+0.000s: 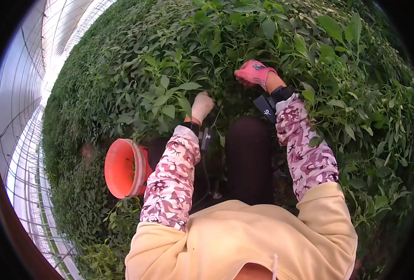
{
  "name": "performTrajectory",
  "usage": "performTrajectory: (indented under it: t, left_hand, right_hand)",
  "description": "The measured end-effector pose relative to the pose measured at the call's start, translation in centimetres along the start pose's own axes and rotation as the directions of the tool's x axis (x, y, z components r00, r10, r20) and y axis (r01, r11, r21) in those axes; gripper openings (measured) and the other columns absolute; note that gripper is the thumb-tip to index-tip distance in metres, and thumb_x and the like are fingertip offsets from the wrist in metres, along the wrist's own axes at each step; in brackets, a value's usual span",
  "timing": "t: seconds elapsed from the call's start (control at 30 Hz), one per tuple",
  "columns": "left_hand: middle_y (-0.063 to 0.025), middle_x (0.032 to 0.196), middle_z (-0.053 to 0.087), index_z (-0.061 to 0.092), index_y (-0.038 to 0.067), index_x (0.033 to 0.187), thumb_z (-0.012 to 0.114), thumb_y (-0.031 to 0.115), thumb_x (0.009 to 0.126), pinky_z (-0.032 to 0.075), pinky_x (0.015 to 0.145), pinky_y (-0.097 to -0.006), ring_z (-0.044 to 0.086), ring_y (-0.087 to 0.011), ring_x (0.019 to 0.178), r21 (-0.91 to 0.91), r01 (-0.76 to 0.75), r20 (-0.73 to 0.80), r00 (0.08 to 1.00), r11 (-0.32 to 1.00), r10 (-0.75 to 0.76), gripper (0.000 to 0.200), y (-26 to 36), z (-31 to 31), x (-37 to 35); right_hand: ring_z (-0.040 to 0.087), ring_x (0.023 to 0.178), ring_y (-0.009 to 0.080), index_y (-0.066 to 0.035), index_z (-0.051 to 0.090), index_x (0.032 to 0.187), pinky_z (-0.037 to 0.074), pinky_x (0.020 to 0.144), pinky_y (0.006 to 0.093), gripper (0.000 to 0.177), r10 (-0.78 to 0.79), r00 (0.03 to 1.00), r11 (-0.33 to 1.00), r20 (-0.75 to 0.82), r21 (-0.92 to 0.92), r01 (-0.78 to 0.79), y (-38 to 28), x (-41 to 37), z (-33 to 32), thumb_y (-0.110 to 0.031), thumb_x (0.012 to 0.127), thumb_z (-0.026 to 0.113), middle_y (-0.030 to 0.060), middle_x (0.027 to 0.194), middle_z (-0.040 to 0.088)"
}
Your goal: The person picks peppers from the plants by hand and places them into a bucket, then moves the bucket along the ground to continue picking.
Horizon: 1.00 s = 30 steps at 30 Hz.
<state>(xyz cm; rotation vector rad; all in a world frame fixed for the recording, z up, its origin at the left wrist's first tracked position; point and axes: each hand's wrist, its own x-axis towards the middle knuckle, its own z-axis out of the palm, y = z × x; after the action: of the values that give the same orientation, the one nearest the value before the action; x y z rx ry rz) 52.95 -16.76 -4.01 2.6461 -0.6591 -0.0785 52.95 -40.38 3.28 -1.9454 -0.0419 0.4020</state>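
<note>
My left hand [202, 106], in what looks like a pale glove, reaches into the green leafy plants [169, 95] with its fingers curled closed. Its fingertips point away from me, so what they hold, if anything, is hidden. To the right and a little farther forward is my right hand [254, 73], in a pink patterned glove. It is closed among the stems and leaves; I cannot make out anything in its grip. On my left a red bucket [118, 168] tilts toward the left, with a few small green pieces visible inside.
Dense foliage [99, 84] surrounds me on both sides and ahead. My dark-clad knee [249, 144] is bent between my arms. Small black devices [265, 108] are strapped at both wrists. A greenhouse wall with a grid frame [25, 154] runs along the left.
</note>
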Motion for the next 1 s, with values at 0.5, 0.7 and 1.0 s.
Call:
performTrajectory:
  t: [0.5,0.7,1.0]
  left_hand:
    - [-0.0074,0.101,0.062,0.054,0.001,0.112,0.061,0.014,0.077,0.045,0.076,-0.0296,0.057,-0.0176,0.085,-0.685,-0.073,0.053,0.987,0.725,0.150,0.038,-1.8,1.9,3.6]
    - [-0.0059,0.092,0.059,0.055,0.001,0.105,0.052,0.011,0.083,0.046,0.073,-0.0284,0.055,-0.0155,0.074,-0.910,0.163,0.255,0.945,0.381,0.206,0.024,-1.9,1.7,2.0]
    - [-0.0063,0.090,0.058,0.054,0.002,0.106,0.051,0.018,0.084,0.046,0.073,-0.0317,0.054,-0.0215,0.075,-0.779,-0.335,-0.091,0.897,0.530,0.433,0.027,-0.5,3.2,1.6]
  right_hand:
    - [0.062,0.080,0.0185,0.000,0.060,0.099,0.051,0.068,0.0288,0.034,0.010,1.000,0.996,0.022,0.084,-0.012,-0.6,-4.6,-1.6,-0.030,0.084,0.058,0.0094,0.094,0.064]
    - [0.062,0.080,0.0190,0.000,0.059,0.100,0.050,0.071,0.0302,0.034,0.103,0.994,0.991,0.029,0.085,-0.105,-1.6,-5.8,-1.2,-0.029,0.083,0.058,0.0099,0.093,0.064]
    - [0.062,0.075,0.0187,0.001,0.057,0.094,0.050,0.068,0.0297,0.030,0.054,0.993,0.971,0.107,0.226,-0.077,-7.6,-6.7,0.7,-0.027,0.084,0.058,0.0114,0.088,0.062]
